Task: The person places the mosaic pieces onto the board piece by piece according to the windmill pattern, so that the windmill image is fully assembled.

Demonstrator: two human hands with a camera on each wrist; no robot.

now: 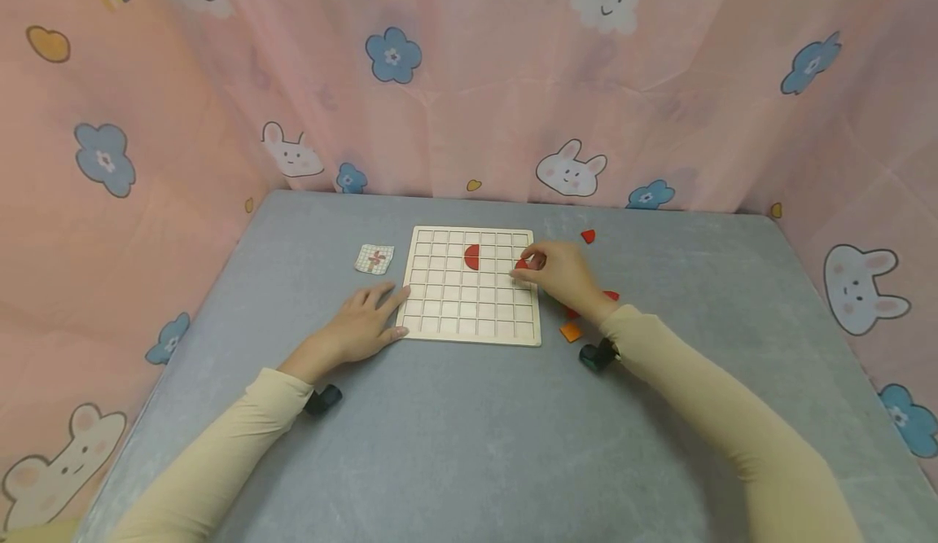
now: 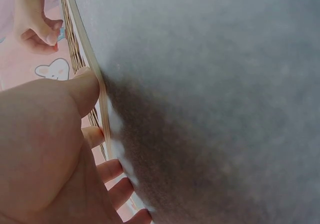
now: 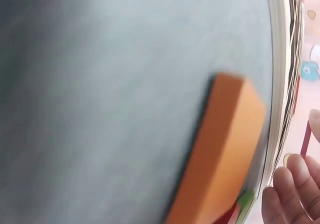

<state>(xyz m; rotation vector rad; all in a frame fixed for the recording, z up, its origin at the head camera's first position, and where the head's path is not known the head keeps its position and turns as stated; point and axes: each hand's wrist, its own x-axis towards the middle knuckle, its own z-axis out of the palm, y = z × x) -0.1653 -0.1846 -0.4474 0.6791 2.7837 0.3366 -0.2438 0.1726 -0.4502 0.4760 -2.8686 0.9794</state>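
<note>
A pale wooden grid board [image 1: 469, 307] lies flat on the table, with two red quarter-round pieces [image 1: 472, 257] forming a half circle in its upper middle. My left hand [image 1: 357, 325] rests at the board's left edge, its thumb and fingertips spread along the rim; the left wrist view shows them touching it. Over the right part of the board, my right hand [image 1: 563, 276] pinches a red piece [image 1: 521, 264] between thumb and fingers. Fingers cover part of that piece, so its full outline is hidden. Only a thin red edge [image 3: 306, 139] shows in the right wrist view.
Left of the board lies a small pattern card [image 1: 374, 259] with a red pinwheel-like figure. An orange block [image 1: 571, 331] and red pieces [image 1: 611, 295] sit under the right wrist, partly covered. Another red piece [image 1: 589, 236] lies farther back. Pink curtain [image 1: 454, 120] surrounds the table.
</note>
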